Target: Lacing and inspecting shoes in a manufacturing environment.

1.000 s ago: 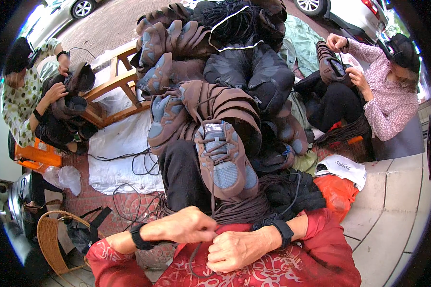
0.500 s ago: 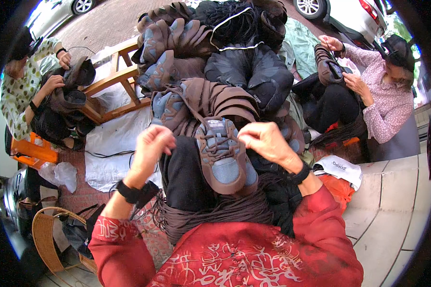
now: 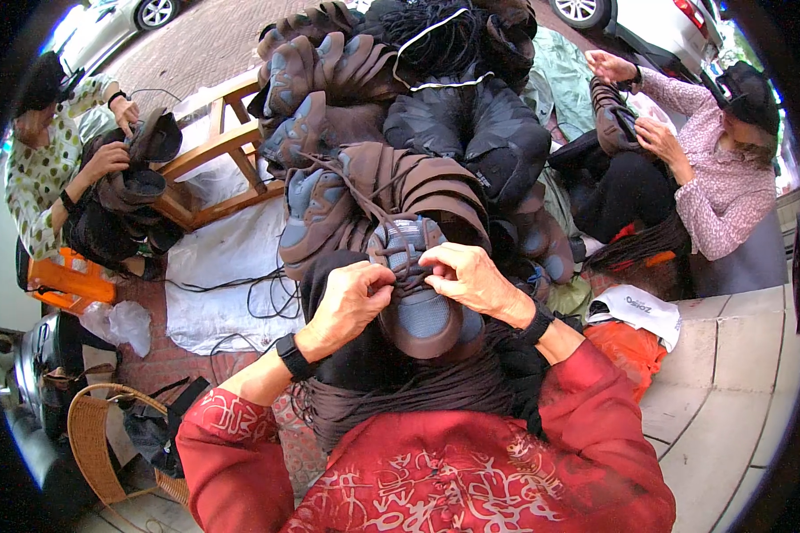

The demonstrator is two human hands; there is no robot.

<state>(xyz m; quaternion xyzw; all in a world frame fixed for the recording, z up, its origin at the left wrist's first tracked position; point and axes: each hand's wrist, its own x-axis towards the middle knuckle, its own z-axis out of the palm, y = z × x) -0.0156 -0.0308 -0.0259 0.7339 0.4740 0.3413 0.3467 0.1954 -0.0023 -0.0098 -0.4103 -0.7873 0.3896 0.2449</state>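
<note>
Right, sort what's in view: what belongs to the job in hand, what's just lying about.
In the job:
- brown-and-blue shoe, between left hand and right hand
- its laces
- brown cord bundle
- probably the stacked brown shoe uppers

Just about:
- orange bag
- clear plastic bag
- wicker chair

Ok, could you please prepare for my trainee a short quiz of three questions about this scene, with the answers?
1. True or false: the person's left hand and right hand are both at the brown-and-blue shoe.
2. Which one is to the left of the big shoe pile? A) the red-orange bag, B) the wooden frame, C) the pale pink sleeve.
3. Fill in the colour: the band on the person's right wrist is ____.

Key:
1. True.
2. B.
3. Black.
</note>
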